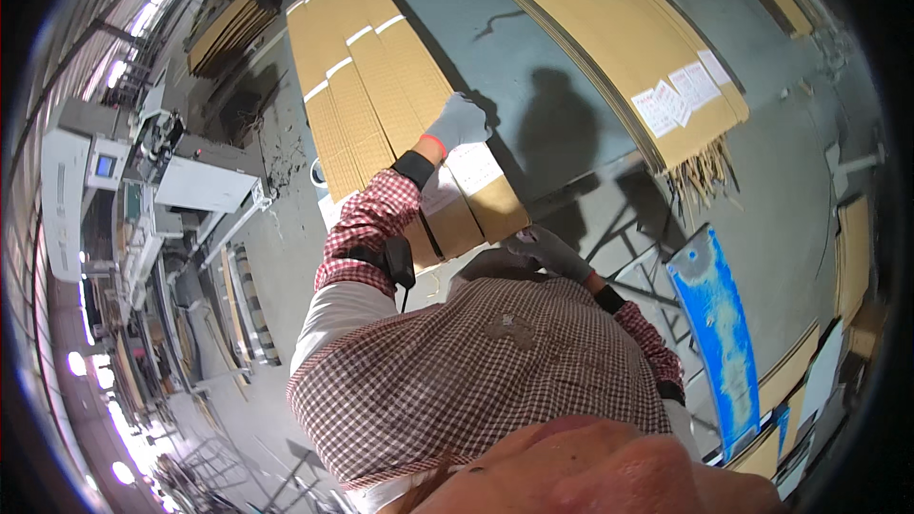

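Note:
A long stack of flattened cardboard boxes stretches away in front of me, with white paper bands across it and a dark strap near its close end. My left hand, in a grey glove, rests at the stack's right edge beside a white label sheet. Its fingers curl round that edge. At the near right corner of the stack is my right hand, also gloved in grey. The fingers are bent together; whatever they hold, if anything, is hidden.
To the right lies another long cardboard stack with several paper sheets on its end. A worn blue panel stands near my right arm. On the left is a white machine with a small screen. Further cardboard sits at the far left.

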Motion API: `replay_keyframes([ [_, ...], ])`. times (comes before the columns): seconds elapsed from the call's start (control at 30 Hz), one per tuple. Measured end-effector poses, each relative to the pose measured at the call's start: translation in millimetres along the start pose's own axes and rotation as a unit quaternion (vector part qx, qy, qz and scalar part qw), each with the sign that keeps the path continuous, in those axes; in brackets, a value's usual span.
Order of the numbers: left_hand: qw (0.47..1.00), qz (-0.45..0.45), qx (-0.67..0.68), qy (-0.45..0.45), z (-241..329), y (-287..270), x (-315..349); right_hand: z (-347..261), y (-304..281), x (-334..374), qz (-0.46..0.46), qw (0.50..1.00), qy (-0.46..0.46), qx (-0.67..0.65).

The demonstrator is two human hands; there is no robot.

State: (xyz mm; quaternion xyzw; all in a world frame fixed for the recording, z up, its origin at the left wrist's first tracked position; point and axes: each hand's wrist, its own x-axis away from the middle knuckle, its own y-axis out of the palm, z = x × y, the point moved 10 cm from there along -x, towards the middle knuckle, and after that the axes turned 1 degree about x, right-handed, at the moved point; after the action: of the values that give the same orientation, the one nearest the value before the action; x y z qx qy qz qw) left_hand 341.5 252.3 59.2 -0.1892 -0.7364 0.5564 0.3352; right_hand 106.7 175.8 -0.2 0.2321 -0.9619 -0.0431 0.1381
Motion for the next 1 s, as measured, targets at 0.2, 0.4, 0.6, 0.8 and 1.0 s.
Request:
replay_keyframes([
  [0.2,0.986,-0.155,0.015,0.055,48,16,-5,1,-71,61,0.061,0.985,0.142,0.083],
  [0.4,0.937,-0.173,-0.114,0.28,133,30,-18,-67,-275,186,0.429,0.838,0.027,0.336],
  [0.6,0.645,-0.169,0.746,0.003,243,52,-147,2,-408,244,0.429,0.822,0.135,0.349],
  [0.8,0.391,0.163,0.893,-0.15,230,47,-218,49,-435,212,0.29,0.899,0.148,0.294],
  [1.0,0.5,0.142,0.755,-0.4,220,64,-235,139,-555,258,0.394,0.912,0.076,0.09],
])
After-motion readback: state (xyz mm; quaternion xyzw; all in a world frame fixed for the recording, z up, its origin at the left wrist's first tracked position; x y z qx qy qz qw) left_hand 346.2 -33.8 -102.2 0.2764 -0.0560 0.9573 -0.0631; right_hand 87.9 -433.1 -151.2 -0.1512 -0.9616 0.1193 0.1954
